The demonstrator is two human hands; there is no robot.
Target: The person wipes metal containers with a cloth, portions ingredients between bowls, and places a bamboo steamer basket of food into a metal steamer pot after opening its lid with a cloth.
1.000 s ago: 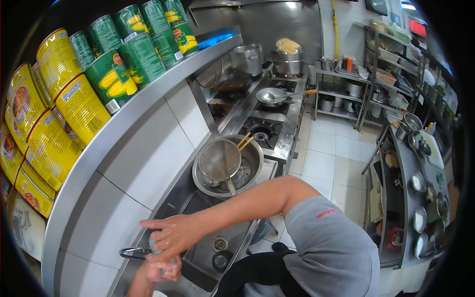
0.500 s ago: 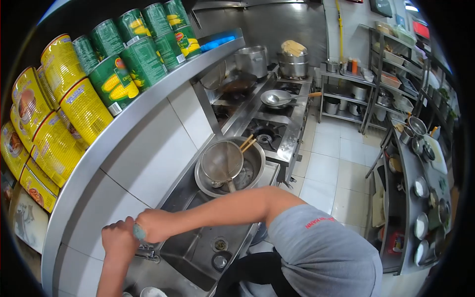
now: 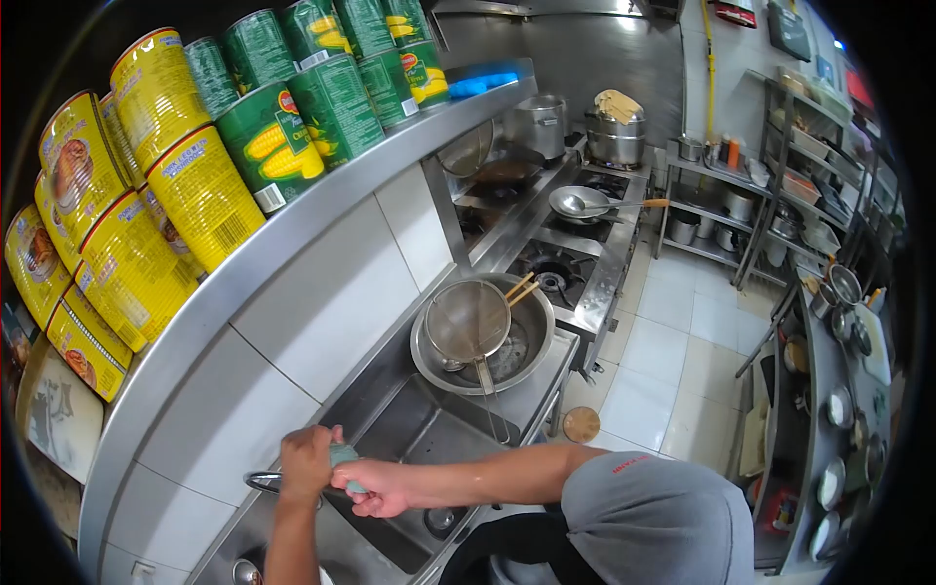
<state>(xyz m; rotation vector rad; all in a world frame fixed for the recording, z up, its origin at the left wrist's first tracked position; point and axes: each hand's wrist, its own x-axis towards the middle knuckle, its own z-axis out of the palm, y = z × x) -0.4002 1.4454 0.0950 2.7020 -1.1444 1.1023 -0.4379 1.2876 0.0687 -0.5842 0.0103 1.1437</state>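
Above the steel sink, my two hands meet on a crumpled grey-green cloth, mostly hidden inside the grip. My left hand is wrapped round its left part, knuckles up. Fingers curled and partly turned upward, my right hand grips the other end. A curved metal faucet is just behind my left wrist. Beyond the sink sits a large metal bowl, with a round mesh strainer lying across it and wooden chopsticks at its rim.
A steel shelf stacked with yellow cans and green corn cans runs along the left. Farther off is a stove with a wok and pots. A counter holding bowls and pans lines the right side.
Both hands have shifted right, farther over the sink, still gripping the cloth. My right hand has turned so its fingers show more. The whole view has swung slightly left.
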